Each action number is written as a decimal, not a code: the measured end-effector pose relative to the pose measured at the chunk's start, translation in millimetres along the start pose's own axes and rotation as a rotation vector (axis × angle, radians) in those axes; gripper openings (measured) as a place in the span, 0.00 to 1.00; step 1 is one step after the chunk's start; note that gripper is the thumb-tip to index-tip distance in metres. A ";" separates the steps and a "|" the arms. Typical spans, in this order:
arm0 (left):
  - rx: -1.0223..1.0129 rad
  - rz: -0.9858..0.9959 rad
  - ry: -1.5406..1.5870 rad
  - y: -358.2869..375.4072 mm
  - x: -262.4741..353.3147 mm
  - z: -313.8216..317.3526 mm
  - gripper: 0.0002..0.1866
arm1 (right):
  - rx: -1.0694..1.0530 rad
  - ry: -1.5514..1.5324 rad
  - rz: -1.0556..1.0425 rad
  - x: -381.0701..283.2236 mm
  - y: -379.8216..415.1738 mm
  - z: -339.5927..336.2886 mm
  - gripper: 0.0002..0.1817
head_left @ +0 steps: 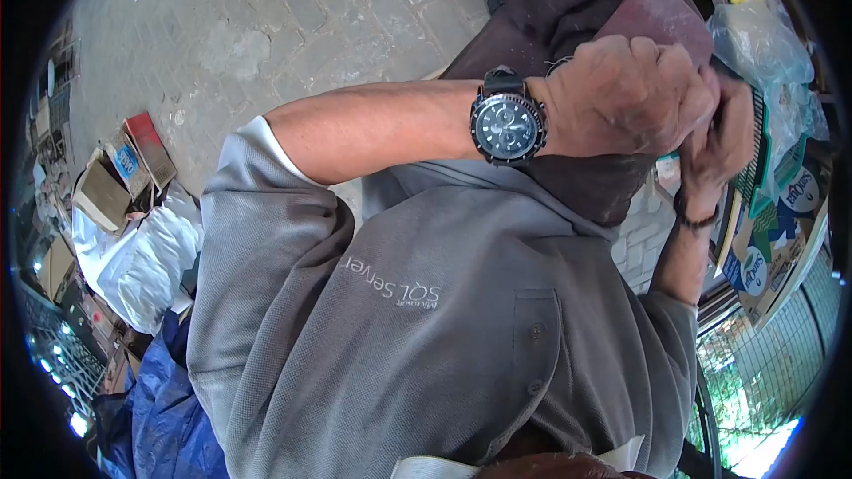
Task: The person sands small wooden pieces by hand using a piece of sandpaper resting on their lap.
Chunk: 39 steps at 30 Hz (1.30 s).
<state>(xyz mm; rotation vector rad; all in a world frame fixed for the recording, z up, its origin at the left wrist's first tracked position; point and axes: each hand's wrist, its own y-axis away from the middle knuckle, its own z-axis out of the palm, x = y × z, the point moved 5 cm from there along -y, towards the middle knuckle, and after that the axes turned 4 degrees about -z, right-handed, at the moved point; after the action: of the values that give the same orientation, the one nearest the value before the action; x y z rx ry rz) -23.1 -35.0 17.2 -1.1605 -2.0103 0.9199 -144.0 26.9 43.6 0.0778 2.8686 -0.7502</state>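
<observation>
My left hand (621, 98), with a black watch (508, 129) at its wrist, is closed in a fist over my lap, its knuckles up. Close against it on the right is my right hand (723, 129), fingers bent in, a dark bracelet (695, 213) round the wrist. Whatever lies between the fingers is hidden, and I cannot tell what it is. A flat reddish-brown piece (661, 13) lies over my dark trousers (524, 31), just beyond the left knuckles.
To the right are crumpled clear plastic (768, 53), a green-edged mesh item (754, 155) and printed cardboard (772, 253). On the left lie cardboard boxes (102, 191), a white plastic bag (138, 266) and a blue sheet (173, 408) on the paved floor (266, 27).
</observation>
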 end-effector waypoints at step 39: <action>-0.059 0.223 -0.117 -10.6 1.3 -12.2 0.09 | 0.021 -0.026 -0.062 4.5 -1.6 6.9 0.07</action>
<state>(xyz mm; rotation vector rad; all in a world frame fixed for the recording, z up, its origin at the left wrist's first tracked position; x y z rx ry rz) -18.7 -34.6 32.8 -1.4147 -2.0408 1.0658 -147.5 22.2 37.6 -0.0176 2.8508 -0.7868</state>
